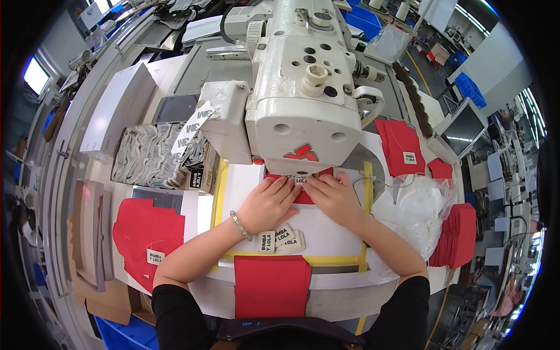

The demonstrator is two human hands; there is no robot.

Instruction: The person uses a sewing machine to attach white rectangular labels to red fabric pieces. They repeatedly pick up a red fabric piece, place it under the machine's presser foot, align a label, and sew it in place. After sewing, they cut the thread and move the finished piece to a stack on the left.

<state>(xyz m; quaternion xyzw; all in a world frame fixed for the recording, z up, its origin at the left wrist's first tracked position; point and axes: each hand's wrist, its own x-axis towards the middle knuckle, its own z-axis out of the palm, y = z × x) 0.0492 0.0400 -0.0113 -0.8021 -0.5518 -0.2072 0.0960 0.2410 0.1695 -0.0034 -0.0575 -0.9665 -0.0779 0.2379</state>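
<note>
The left grip (265, 204) and the right grip (337, 199) touch a small white label (300, 181) on red cloth (305, 198).
The label sits between the fingertips of both grips, and the big white sewing machine (309, 128) is just in front of them. The fingers bend down close together; I can't tell if either grip pinches anything. Loose labels (284, 238) lie near the left grip, on the body side, and a red cloth stack (272, 286) lies past them. A clear plastic bag (417, 207) sits right of the right grip.
</note>
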